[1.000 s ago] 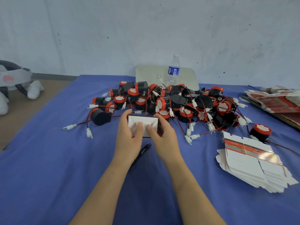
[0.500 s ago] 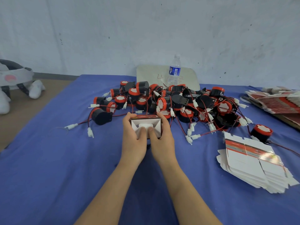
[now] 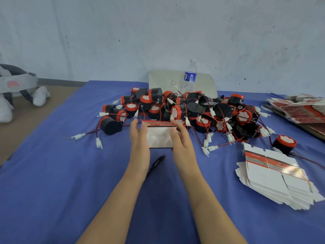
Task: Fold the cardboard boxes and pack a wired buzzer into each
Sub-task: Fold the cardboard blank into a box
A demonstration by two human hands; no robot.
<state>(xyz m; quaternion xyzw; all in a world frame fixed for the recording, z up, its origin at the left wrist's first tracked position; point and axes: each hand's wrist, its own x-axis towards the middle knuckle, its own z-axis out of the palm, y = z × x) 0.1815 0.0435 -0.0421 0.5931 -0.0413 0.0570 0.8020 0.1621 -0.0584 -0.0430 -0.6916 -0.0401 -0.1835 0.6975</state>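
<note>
Head view. In the middle of the blue surface (image 3: 52,173), a small cardboard box (image 3: 160,138), white on the near face, with a red strip along the upper edge, a little blurred. Pressed between the left hand (image 3: 139,140) at its left side and the right hand (image 3: 182,141) at its right side. Fingers (image 3: 135,126) of the left hand straight and close together, laid flat against the box and pointing away from the body; those of the right hand also nearly straight, not curled round anything. Cannot tell if the box rests on the surface or is lifted slightly above it.

Just behind the box, a big pile of wired buzzers (image 3: 193,110), black bodies with red rings and white faces, red and black wires with white plugs spread around. One black buzzer (image 3: 110,126) lying apart at the left of the pile, another buzzer (image 3: 284,144) apart at the right.

Near the right forearm, well to the right, a stack of flat boxes (image 3: 274,180), white with a red band. A second stack (image 3: 302,110) at the far right edge.

Between the two forearms, a black pen (image 3: 156,163) on the surface.

Behind the pile, a water bottle (image 3: 190,76) upright, in front of a pale board (image 3: 163,81) leaning against the wall (image 3: 158,32).
</note>
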